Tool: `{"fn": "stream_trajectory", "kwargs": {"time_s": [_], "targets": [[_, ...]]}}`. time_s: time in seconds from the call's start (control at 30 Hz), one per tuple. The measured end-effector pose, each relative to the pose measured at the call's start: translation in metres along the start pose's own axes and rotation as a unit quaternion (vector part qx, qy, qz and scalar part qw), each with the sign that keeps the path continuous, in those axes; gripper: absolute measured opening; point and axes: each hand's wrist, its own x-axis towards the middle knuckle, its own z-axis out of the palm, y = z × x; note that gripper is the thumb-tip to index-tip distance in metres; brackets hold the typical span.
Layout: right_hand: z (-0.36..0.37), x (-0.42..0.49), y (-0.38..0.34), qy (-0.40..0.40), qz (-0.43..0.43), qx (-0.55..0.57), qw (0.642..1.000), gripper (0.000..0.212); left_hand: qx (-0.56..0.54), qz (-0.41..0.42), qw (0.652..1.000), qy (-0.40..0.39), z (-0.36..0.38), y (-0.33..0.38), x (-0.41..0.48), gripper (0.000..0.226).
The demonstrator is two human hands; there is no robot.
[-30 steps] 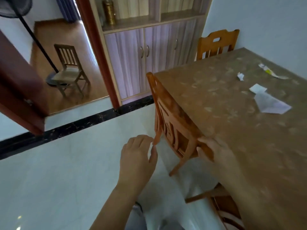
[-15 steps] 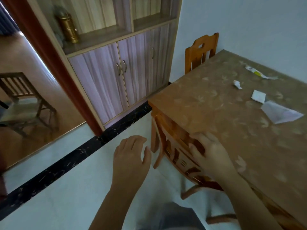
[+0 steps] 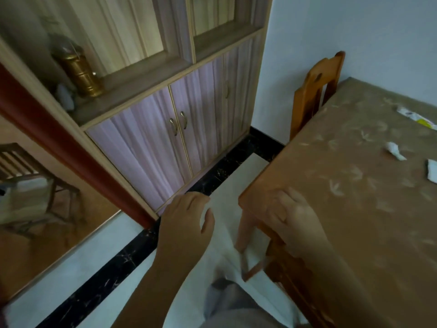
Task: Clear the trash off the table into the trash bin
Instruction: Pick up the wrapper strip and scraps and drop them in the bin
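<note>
My right hand (image 3: 294,217) rests flat, fingers spread and empty, on the near-left corner of the brown leaf-patterned counter (image 3: 354,185). My left hand (image 3: 183,223) hangs open above the pale floor tiles (image 3: 71,275). White crumpled paper scraps (image 3: 395,150) lie far right on the counter.

Right hand (image 3: 295,218) rests on the table (image 3: 354,209) corner (left hand (image 3: 184,223) empty), paper scraps (image 3: 395,150) beyond.
</note>
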Motion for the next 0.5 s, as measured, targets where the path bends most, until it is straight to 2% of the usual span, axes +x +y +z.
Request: {"fn": "stream_trajectory", "kwargs": {"time_s": [0.07,0.13,0.2,0.3,0.37,0.5], "targets": [[0.002,0.035,-0.003,0.010,-0.006,0.002,1.000,0.039,0.006,0.020,1.000,0.005,0.001,-0.011,0.038,0.030],[0.001,0.062,-0.007,0.050,0.033,0.037,0.998,0.026,-0.002,0.030,1.000,0.001,0.006,-0.021,0.070,0.030],[0.001,0.082,-0.008,0.075,0.063,0.061,0.993,0.026,-0.006,0.036,0.999,-0.021,0.016,-0.030,0.096,0.030],[0.000,0.105,0.004,0.074,0.082,0.038,0.993,0.023,-0.009,0.062,0.995,-0.074,0.037,-0.043,0.135,0.030],[0.002,0.116,0.022,0.075,0.135,0.007,0.988,0.019,-0.022,0.091,0.990,-0.108,0.055,-0.051,0.167,0.030],[0.004,0.146,0.046,0.123,0.264,-0.025,0.956,0.026,-0.055,0.157,0.972,-0.167,0.085,-0.061,0.241,0.033]]}}
